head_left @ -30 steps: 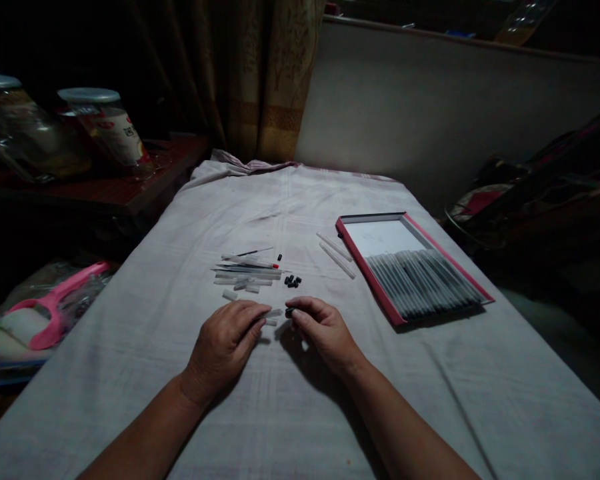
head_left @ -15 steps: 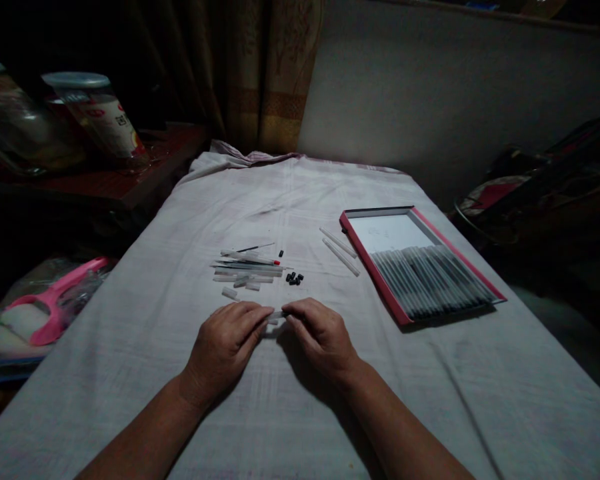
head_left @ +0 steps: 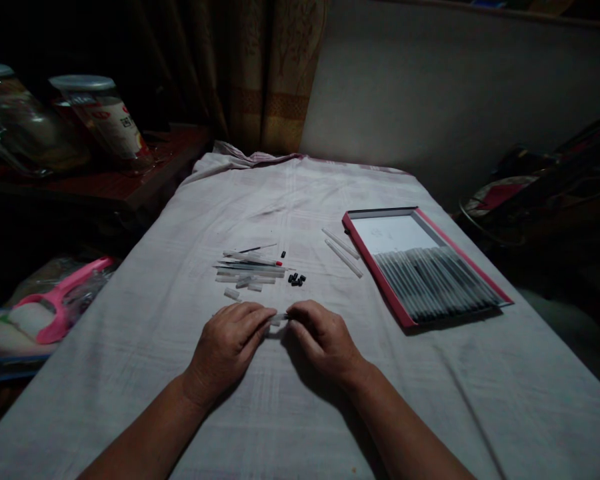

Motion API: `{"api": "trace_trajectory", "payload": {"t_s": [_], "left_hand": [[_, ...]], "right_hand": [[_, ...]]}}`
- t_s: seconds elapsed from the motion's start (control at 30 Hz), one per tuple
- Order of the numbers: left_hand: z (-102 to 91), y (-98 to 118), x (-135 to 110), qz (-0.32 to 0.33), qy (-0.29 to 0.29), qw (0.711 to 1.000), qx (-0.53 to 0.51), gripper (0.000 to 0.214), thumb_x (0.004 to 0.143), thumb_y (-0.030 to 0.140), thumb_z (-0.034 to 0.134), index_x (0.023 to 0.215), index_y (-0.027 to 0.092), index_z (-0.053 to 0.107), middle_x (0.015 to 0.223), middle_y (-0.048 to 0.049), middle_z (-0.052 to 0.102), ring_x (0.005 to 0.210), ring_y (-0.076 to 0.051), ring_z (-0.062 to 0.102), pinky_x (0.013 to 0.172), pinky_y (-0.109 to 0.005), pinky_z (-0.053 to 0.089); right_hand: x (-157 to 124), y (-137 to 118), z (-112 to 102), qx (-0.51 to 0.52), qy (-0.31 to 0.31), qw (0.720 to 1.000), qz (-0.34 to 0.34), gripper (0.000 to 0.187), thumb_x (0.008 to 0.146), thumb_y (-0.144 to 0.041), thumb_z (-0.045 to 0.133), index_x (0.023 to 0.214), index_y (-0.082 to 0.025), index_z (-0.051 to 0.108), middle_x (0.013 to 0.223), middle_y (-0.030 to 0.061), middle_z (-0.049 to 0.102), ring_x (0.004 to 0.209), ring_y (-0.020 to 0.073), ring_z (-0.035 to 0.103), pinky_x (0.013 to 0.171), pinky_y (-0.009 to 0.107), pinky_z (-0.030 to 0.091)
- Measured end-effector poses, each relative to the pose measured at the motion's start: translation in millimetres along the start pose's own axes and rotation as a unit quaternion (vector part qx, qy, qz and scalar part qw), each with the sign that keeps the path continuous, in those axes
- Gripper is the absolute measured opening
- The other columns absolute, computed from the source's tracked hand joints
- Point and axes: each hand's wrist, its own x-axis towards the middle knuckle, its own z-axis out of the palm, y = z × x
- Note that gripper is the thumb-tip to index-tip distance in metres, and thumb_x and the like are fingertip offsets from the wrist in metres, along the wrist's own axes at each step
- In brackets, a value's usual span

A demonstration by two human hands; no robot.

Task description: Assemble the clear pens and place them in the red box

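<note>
My left hand [head_left: 236,340] is closed around one end of a translucent pen barrel [head_left: 279,319]. My right hand [head_left: 325,337] pinches the other end, where a small dark tip shows; most of the barrel is hidden by the fingers. Just beyond the hands lies a loose pile of pen parts [head_left: 250,272]: clear tubes, thin refills, short translucent caps and one piece with a red end. A small cluster of black end plugs [head_left: 297,280] sits beside the pile, with one more black plug [head_left: 283,254] a little farther off.
To the right, a red-edged box [head_left: 405,319] holds many clear pens [head_left: 435,283] in a row. Two clear barrels [head_left: 343,257] lie left of it. Lidded jars [head_left: 115,127] stand on a dark wooden cabinet [head_left: 145,183]. A pink-handled object [head_left: 55,310] is at the left, below the white cloth's level.
The whole view has shifted slightly, so things appear a little farther right. Both hands keep the same grip on the pen barrel, with slightly more of it showing between them.
</note>
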Motion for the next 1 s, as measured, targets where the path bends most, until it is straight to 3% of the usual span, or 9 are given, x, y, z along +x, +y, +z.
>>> {"api": "trace_trajectory", "payload": {"t_s": [0.2, 0.33, 0.5, 0.63, 0.77, 0.9, 1.0], "left_hand": [[0.9, 0.4, -0.4, 0.001, -0.002, 1.000, -0.009, 0.019, 0.094, 0.022, 0.056, 0.108, 0.021, 0.067, 0.094, -0.0059, 0.072, 0.085, -0.019, 0.068, 0.076, -0.032, 0.054], [1.6, 0.2, -0.5, -0.001, -0.001, 1.000, -0.007, 0.018, 0.094, 0.023, 0.055, 0.107, 0.020, 0.067, 0.094, -0.0063, 0.072, 0.084, -0.019, 0.068, 0.075, -0.032, 0.054], [1.1, 0.9, -0.1, -0.003, -0.013, 1.000, -0.006, 0.019, 0.095, 0.024, 0.054, 0.108, 0.021, 0.066, 0.094, -0.0064, 0.072, 0.085, -0.019, 0.068, 0.075, -0.032, 0.054], [0.7, 1.3, 0.5, -0.001, -0.009, 1.000, -0.004, 0.018, 0.095, 0.024, 0.054, 0.108, 0.021, 0.067, 0.093, -0.0063, 0.072, 0.084, -0.018, 0.068, 0.075, -0.031, 0.054], [1.1, 1.4, 0.7, 0.005, -0.003, 1.000, -0.007, 0.017, 0.094, 0.023, 0.055, 0.107, 0.020, 0.066, 0.093, -0.0061, 0.072, 0.083, -0.019, 0.068, 0.074, -0.031, 0.054], [1.4, 1.2, 0.3, 0.006, -0.004, 1.000, -0.010, 0.017, 0.094, 0.023, 0.056, 0.108, 0.019, 0.066, 0.094, -0.0061, 0.072, 0.084, -0.019, 0.067, 0.074, -0.032, 0.054], [1.4, 0.8, 0.4, 0.003, -0.006, 1.000, -0.012, 0.018, 0.094, 0.023, 0.056, 0.108, 0.020, 0.066, 0.094, -0.0059, 0.072, 0.084, -0.019, 0.067, 0.075, -0.032, 0.054]], "right_hand": [[1.1, 2.5, 0.9, -0.049, -0.023, 0.999, 0.007, 0.024, 0.095, -0.027, 0.045, 0.081, -0.019, 0.064, 0.069, 0.0034, 0.067, 0.062, 0.0141, 0.060, 0.062, 0.024, 0.046], [-0.2, 2.6, 0.5, -0.024, -0.012, 1.000, 0.012, 0.015, 0.091, -0.027, 0.053, 0.097, -0.018, 0.063, 0.081, 0.0047, 0.070, 0.068, 0.0143, 0.063, 0.065, 0.023, 0.048], [-0.8, 2.8, 1.1, -0.037, -0.017, 0.999, 0.011, 0.018, 0.094, -0.026, 0.048, 0.088, -0.019, 0.063, 0.075, 0.0043, 0.069, 0.067, 0.0146, 0.064, 0.065, 0.024, 0.048], [-1.3, 3.1, 1.1, -0.022, -0.017, 0.999, 0.018, 0.017, 0.090, -0.026, 0.054, 0.103, -0.019, 0.062, 0.083, 0.0056, 0.072, 0.069, 0.0151, 0.064, 0.066, 0.025, 0.050], [-1.5, 2.9, 0.1, -0.042, -0.018, 0.999, 0.004, 0.016, 0.093, -0.025, 0.048, 0.092, -0.020, 0.063, 0.080, 0.0051, 0.071, 0.068, 0.0151, 0.064, 0.065, 0.025, 0.049], [-1.3, 2.5, -0.5, -0.043, -0.011, 0.999, 0.003, 0.017, 0.091, -0.027, 0.053, 0.103, -0.018, 0.062, 0.081, 0.0052, 0.071, 0.068, 0.0151, 0.065, 0.066, 0.025, 0.049], [-1.6, 2.8, -0.1, -0.057, -0.014, 0.998, -0.009, 0.016, 0.093, -0.025, 0.049, 0.096, -0.018, 0.063, 0.080, 0.0058, 0.071, 0.069, 0.0152, 0.064, 0.066, 0.025, 0.048]]}}
